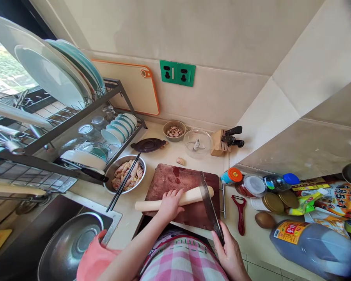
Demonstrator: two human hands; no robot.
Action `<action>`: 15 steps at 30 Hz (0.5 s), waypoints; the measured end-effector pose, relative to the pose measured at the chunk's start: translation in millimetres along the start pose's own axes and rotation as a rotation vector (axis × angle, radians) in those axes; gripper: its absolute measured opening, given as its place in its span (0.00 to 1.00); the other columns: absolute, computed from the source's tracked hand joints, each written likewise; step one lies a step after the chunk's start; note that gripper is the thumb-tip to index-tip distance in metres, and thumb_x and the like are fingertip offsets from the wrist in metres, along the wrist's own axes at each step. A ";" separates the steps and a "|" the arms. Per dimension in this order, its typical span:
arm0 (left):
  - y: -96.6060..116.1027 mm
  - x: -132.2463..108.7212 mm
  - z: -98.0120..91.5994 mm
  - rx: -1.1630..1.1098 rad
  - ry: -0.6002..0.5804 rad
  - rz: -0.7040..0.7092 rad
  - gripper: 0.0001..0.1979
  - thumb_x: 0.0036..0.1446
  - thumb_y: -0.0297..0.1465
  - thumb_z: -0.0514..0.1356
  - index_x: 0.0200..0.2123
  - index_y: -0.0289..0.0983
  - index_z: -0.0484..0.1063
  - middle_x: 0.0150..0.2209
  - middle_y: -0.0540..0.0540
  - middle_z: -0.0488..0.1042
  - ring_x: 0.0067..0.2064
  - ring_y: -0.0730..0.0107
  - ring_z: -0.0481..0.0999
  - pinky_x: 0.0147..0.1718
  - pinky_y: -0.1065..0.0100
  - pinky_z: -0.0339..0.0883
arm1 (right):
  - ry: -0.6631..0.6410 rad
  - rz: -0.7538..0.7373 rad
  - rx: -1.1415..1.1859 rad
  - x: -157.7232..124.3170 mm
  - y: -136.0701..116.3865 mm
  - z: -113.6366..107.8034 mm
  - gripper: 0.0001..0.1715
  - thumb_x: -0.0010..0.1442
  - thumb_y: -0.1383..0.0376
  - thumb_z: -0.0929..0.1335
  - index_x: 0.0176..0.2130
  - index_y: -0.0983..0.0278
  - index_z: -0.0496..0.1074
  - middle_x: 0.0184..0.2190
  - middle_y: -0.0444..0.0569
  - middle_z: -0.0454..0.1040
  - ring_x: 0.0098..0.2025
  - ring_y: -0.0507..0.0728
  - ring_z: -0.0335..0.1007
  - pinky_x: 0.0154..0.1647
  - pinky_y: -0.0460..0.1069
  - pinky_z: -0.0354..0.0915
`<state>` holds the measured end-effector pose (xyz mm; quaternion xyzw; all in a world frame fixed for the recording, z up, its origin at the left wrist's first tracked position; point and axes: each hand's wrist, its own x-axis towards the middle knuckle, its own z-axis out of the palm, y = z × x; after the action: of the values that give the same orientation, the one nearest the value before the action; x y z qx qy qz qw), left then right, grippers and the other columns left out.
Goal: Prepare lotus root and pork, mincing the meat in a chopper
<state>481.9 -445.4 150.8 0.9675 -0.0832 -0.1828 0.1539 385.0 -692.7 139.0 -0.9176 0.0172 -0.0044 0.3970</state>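
Observation:
A long, pale peeled root vegetable (191, 196) lies across the reddish-brown cutting board (166, 179), its left end sticking out past the board's edge. My left hand (170, 206) is laid over its middle, fingers wrapped round it and holding it down. In my right hand (230, 251) is the dark handle of a kitchen knife (210, 203). The blade crosses the root near its right end; I cannot tell how deep it sits. Just behind the board lies a small piece of ginger (180, 160).
Left of the board, a metal bowl (144, 177) holds raw chicken pieces with black chopsticks (125, 180) across it. A knife block (219, 144) stands at the back right. A red peeler (240, 215), jars and a large jug (310, 246) line the right; the sink (61, 207) is left.

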 end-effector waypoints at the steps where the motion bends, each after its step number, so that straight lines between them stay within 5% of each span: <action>1: -9.7 -6.9 -1.2 0.017 0.007 -0.030 0.34 0.49 0.35 0.63 0.59 0.43 0.57 0.54 0.41 0.67 0.55 0.53 0.63 0.52 0.56 0.54 | -0.009 -0.012 -0.001 0.4 1.3 3.6 0.28 0.60 0.49 0.60 0.49 0.64 0.69 0.44 0.57 0.77 0.44 0.62 0.76 0.42 0.51 0.73; 6: -44.1 -28.2 -1.2 0.068 -0.030 -0.122 0.24 0.52 0.35 0.62 0.53 0.43 0.65 0.49 0.42 0.69 0.52 0.54 0.65 0.49 0.57 0.56 | -0.073 -0.081 0.002 3.6 -4.7 16.1 0.28 0.61 0.49 0.58 0.49 0.65 0.69 0.42 0.57 0.78 0.41 0.60 0.77 0.40 0.50 0.73; 15: -36.6 -21.8 17.5 0.021 0.076 -0.099 0.24 0.53 0.36 0.61 0.54 0.41 0.65 0.49 0.42 0.69 0.51 0.54 0.65 0.48 0.57 0.56 | -0.207 -0.132 -0.048 13.0 -61.5 48.4 0.24 0.65 0.56 0.56 0.54 0.66 0.62 0.45 0.62 0.75 0.43 0.63 0.75 0.41 0.53 0.71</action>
<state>459.1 -411.0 130.5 0.9782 -0.0312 -0.1523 0.1376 400.8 -615.9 150.6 -0.9216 -0.0843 0.0644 0.3733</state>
